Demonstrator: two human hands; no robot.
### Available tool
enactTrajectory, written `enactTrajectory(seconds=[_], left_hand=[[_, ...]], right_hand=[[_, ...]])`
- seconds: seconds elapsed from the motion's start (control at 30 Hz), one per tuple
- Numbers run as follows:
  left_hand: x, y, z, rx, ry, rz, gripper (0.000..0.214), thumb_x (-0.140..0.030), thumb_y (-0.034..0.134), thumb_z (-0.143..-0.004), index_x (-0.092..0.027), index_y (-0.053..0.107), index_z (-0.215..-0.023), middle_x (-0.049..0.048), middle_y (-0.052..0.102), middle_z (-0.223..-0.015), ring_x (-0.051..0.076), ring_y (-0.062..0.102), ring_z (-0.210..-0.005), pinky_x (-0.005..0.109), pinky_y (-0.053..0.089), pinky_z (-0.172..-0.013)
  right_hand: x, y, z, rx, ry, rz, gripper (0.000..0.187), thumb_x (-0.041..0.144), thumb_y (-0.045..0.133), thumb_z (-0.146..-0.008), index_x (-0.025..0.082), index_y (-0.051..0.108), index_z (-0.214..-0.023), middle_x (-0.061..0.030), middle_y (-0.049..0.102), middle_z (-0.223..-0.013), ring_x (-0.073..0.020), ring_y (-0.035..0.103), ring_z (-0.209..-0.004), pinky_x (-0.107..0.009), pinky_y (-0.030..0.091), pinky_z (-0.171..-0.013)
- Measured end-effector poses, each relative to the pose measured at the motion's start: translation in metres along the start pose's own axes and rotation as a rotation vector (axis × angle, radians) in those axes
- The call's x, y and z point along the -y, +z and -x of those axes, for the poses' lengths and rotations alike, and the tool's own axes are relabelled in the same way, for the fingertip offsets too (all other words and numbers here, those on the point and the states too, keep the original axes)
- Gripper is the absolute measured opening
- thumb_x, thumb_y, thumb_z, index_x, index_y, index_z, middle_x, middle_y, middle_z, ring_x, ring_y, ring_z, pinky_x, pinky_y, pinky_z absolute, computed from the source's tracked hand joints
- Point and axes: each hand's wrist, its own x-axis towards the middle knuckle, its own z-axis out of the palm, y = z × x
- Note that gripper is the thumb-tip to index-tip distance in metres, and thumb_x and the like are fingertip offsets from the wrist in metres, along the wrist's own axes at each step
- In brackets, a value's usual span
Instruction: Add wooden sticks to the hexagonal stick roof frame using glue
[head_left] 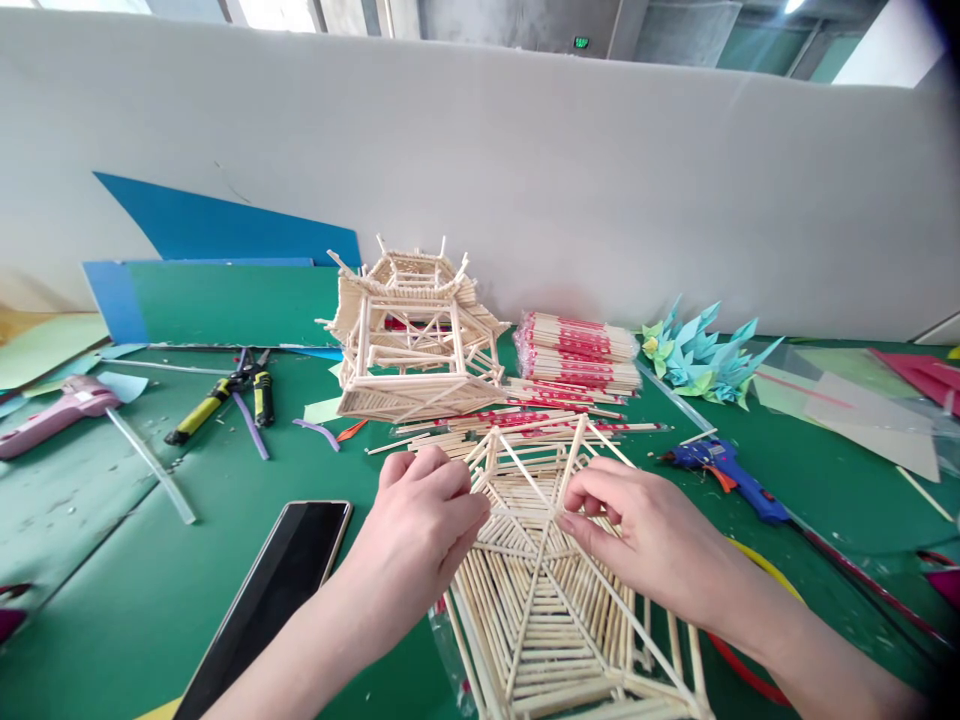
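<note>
A frame of thin wooden sticks (551,590) with a web-like, many-sided panel lies in front of me, with short uprights at its far side. My left hand (431,525) is closed at its left side; the fingertips point inward and whatever they pinch is hidden. On the other side, my right hand (630,515) pinches with thumb and forefinger at the lower end of a slanting wooden stick (571,460) of this frame. Behind it stands a tiered pavilion model (409,345) built of the same sticks.
Bundled sticks (577,350) in red-printed wrappers lie behind, with loose sticks (517,425) before them. At right are a blue glue gun (731,475) and folded paper leaves (701,355). At left are a phone (274,590), pliers (232,390) and a pink glue gun (64,410).
</note>
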Motion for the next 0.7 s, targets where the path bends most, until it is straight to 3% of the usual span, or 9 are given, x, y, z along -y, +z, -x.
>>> enactTrajectory(seconds=[0.2,0.3,0.4,0.6,0.7], left_hand=[[-0.001,0.001,0.0,-0.011,-0.019,0.02,0.024,-0.019,0.043,-0.085,-0.019,0.06,-0.068,0.0013,0.051,-0.065,0.018,0.04,-0.072,0.034,0.028,-0.066],[0.001,-0.005,0.005,0.016,-0.043,0.038,0.014,-0.017,0.047,-0.082,-0.02,0.061,-0.082,0.0022,0.052,-0.071,0.02,0.041,-0.076,0.035,0.03,-0.068],[0.009,-0.015,0.014,0.016,-0.073,0.048,0.021,-0.015,0.046,-0.08,-0.021,0.058,-0.096,0.0035,0.053,-0.08,0.02,0.042,-0.08,0.036,0.032,-0.071],[0.035,-0.03,0.036,-0.149,-0.197,0.093,0.026,-0.013,0.038,-0.082,-0.019,0.058,-0.097,0.0043,0.051,-0.082,0.02,0.042,-0.08,0.035,0.035,-0.07],[0.035,-0.03,0.036,-0.198,-0.212,0.117,0.022,-0.015,0.04,-0.083,-0.018,0.059,-0.094,0.0046,0.052,-0.082,0.02,0.042,-0.08,0.035,0.036,-0.071]], right_hand=[[0.001,-0.001,-0.001,0.009,0.003,0.017,0.008,0.019,0.051,-0.079,0.022,0.053,-0.072,0.0033,0.054,-0.075,-0.0118,0.05,-0.069,-0.026,0.036,-0.06],[0.001,-0.002,-0.001,0.021,0.013,0.016,0.009,0.019,0.05,-0.08,0.022,0.053,-0.072,0.003,0.055,-0.076,-0.0125,0.05,-0.071,-0.026,0.036,-0.06],[0.001,-0.001,-0.001,0.033,0.018,0.016,0.009,0.022,0.049,-0.08,0.022,0.052,-0.072,0.0033,0.055,-0.076,-0.0126,0.051,-0.07,-0.027,0.036,-0.06],[-0.001,0.002,0.001,0.05,0.027,0.037,0.011,0.023,0.048,-0.081,0.023,0.051,-0.071,0.0043,0.054,-0.076,-0.0116,0.049,-0.063,-0.027,0.034,-0.056],[-0.001,0.002,0.001,0.052,0.024,0.034,0.011,0.023,0.047,-0.081,0.023,0.051,-0.071,0.0043,0.055,-0.076,-0.0118,0.05,-0.064,-0.026,0.035,-0.056]])
